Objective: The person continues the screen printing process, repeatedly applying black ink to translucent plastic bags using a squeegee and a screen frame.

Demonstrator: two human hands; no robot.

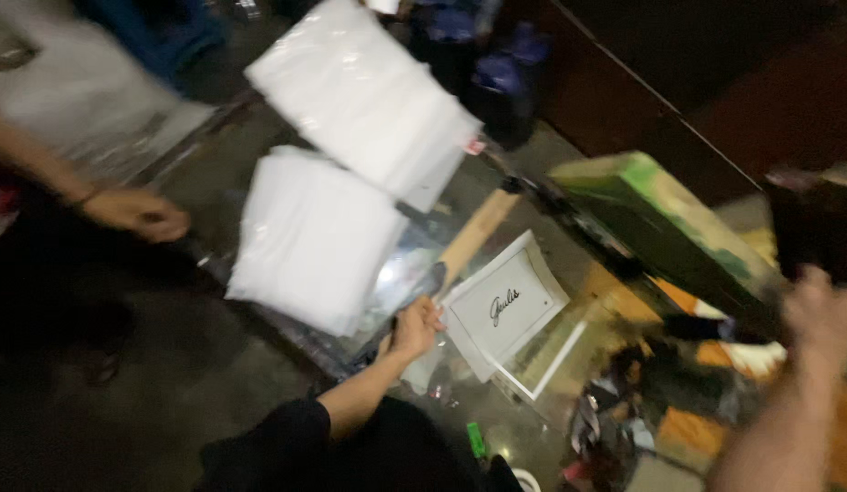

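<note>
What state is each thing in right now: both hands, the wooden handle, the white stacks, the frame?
Left hand: closed around the wooden handle.
Right hand: raised at the right edge, blurred; grip unclear.
White framed screen: lying flat, tilted.
Two white stacks: flat, the upper angled, motion-blurred.
Another person's hand: at left, apparently empty.

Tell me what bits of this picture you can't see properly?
- Right hand, head view: smeared by motion blur, so its fingers and what it touches cannot be told.
- Left hand: grips a wooden handle, whose lower end is hidden under the hand.
- White fabric stacks: blurred, so the kind of item is unclear.
- Another person's hand, at left: blurred, and the arm is cut off by the picture's edge.
- Clutter, at the bottom: too dark and blurred to identify.
</note>
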